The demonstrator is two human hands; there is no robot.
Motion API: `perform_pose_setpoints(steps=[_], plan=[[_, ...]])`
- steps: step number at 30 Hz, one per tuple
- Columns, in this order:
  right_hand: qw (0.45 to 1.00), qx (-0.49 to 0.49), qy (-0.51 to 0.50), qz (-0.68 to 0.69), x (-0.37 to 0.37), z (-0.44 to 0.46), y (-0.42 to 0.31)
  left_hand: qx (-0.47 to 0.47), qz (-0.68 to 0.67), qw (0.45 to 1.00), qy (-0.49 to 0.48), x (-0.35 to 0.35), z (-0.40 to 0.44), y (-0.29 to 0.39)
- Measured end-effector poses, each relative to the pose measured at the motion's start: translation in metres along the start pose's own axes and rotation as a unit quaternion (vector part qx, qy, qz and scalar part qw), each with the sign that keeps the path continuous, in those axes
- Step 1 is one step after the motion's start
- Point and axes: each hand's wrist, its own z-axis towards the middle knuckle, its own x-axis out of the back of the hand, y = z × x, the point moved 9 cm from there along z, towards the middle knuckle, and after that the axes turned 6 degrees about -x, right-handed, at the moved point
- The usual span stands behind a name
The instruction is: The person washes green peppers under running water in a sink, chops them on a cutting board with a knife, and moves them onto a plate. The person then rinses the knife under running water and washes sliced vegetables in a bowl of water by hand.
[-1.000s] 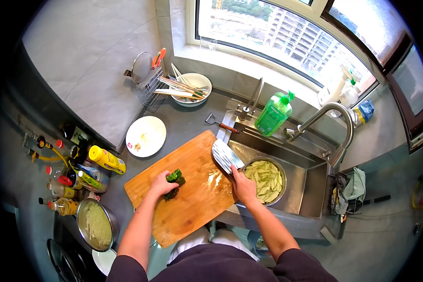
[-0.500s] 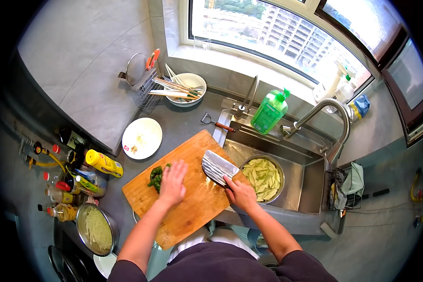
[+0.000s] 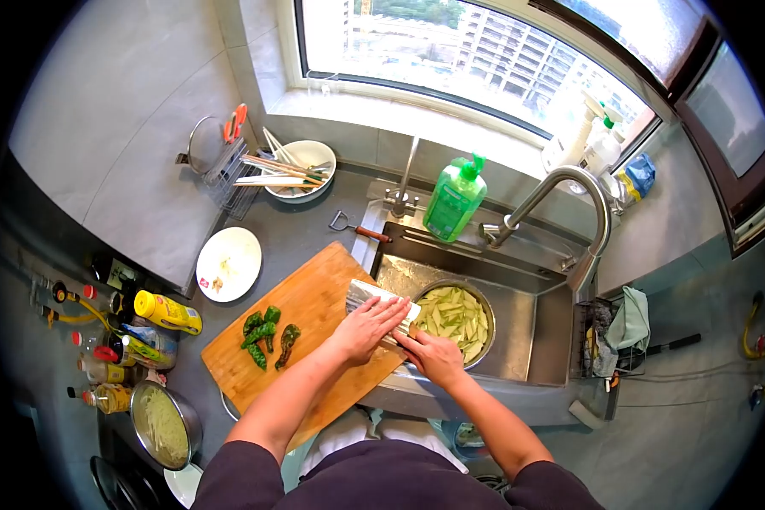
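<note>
Peppers (image 3: 260,332) lie on the cutting board's (image 3: 319,293) left half, the knife (image 3: 361,291) at its right edge, beside the bowl (image 3: 492,323) in the sink (image 3: 514,333); behind the board sits a peeler (image 3: 371,234).

1. The right hand (image 3: 435,354) holds the knife (image 3: 363,293).
2. The left hand (image 3: 368,328) lies flat against the knife.
3. Green peppers (image 3: 254,332) lie on the board (image 3: 321,287), apart from both hands.
4. A bowl (image 3: 491,334) of pale slices (image 3: 450,316) stands in the sink (image 3: 516,331).
5. A white plate (image 3: 231,262) sits just beside the board.

one person's bare left hand (image 3: 367,331), palm down, fingers outstretched; bare right hand (image 3: 434,356), fingers curled; two bare forearms (image 3: 493,415), converging forward.
</note>
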Motion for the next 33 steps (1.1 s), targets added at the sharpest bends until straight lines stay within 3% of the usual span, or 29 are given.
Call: perform_pose_setpoints(steps=[6, 9, 10, 11, 12, 14, 16, 17, 20, 21, 24, 25, 33], plan=[[0.999, -0.048, -0.003, -0.011, 0.012, -0.002, 0.051, 0.226, 0.022, 0.974, -0.010, -0.025, 0.026, -0.074], [0.990, -0.108, -0.012, 0.084, 0.005, -0.008, 0.080, 0.347, -0.049, 0.937, 0.000, -0.038, 0.017, -0.103], [0.983, -0.132, -0.012, 0.125, 0.002, -0.008, 0.089, 0.334, -0.050, 0.941, -0.001, -0.039, 0.020, -0.100], [0.955, -0.159, 0.039, 0.248, 0.005, -0.008, 0.098, 0.321, -0.051, 0.946, -0.003, -0.042, 0.022, -0.094], [0.910, -0.244, -0.026, 0.335, -0.017, -0.011, 0.114, 0.310, -0.053, 0.949, -0.005, -0.045, 0.023, -0.088], [0.822, -0.283, -0.077, 0.488, -0.055, -0.011, 0.128, 0.202, -0.045, 0.978, 0.042, -0.027, 0.038, -0.054], [0.667, -0.331, -0.120, 0.657, -0.064, -0.012, 0.122, 0.130, -0.063, 0.989, 0.020, -0.024, 0.053, -0.028], [0.574, -0.349, -0.140, 0.727, -0.067, -0.012, 0.114, 0.120, -0.080, 0.989, 0.012, -0.024, 0.058, -0.021], [0.469, -0.379, -0.128, 0.787, -0.068, -0.009, 0.112, 0.160, -0.075, 0.984, 0.021, -0.035, 0.061, -0.032], [0.465, -0.386, -0.116, 0.788, -0.072, -0.009, 0.116, 0.222, -0.053, 0.973, -0.019, -0.050, 0.058, -0.049], [0.588, -0.377, -0.132, 0.704, -0.071, -0.004, 0.127, 0.323, 0.002, 0.946, -0.034, -0.064, 0.047, -0.089], [0.601, -0.384, -0.123, 0.690, -0.074, -0.003, 0.129, 0.324, 0.027, 0.944, -0.054, -0.066, 0.048, -0.098], [0.625, -0.386, -0.121, 0.667, -0.096, 0.017, 0.128, 0.340, 0.068, 0.935, -0.070, -0.087, 0.062, -0.148]])
